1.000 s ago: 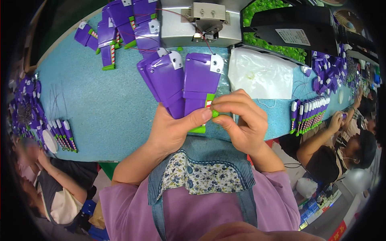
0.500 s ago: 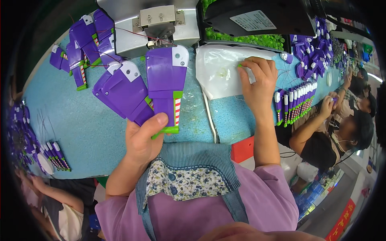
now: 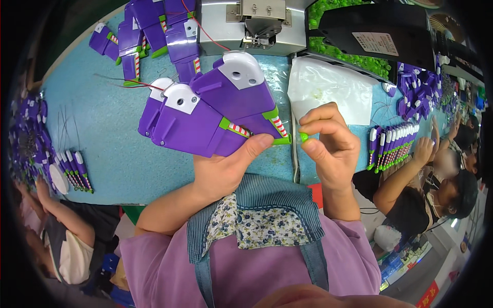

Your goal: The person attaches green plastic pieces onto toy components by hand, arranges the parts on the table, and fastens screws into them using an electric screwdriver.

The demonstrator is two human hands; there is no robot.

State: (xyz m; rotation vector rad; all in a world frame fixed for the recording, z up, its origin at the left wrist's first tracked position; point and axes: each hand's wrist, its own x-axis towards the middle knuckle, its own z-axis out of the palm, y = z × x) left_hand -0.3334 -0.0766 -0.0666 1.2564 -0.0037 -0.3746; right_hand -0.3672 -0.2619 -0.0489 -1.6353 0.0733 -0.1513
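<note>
My left hand (image 3: pixel 223 167) is closed round the green-tipped ends of a few purple plastic toy wings, fanned out over the table. The front purple toy wing (image 3: pixel 197 126) has a white corner with a dark hole and a red-and-white striped strip; thin wires trail beside it. Another purple toy wing (image 3: pixel 239 95) leans to the right, its green end (image 3: pixel 281 139) past my thumb. My right hand (image 3: pixel 334 146) pinches a small green plastic cap (image 3: pixel 303 137) between thumb and fingers, a short gap from that end.
A metal machine (image 3: pixel 251 31) stands ahead, beside a bin of green caps (image 3: pixel 359 59) under a black housing (image 3: pixel 375 36). A white plastic sheet (image 3: pixel 328 90) lies before it. More purple toy wings (image 3: pixel 131 43) lie far left; a row of them (image 3: pixel 393 146) stands right. Co-workers sit both sides.
My right hand has come back from the white sheet toward my left hand with the green cap. The wings have tilted so their green ends point right. The view has shifted.
</note>
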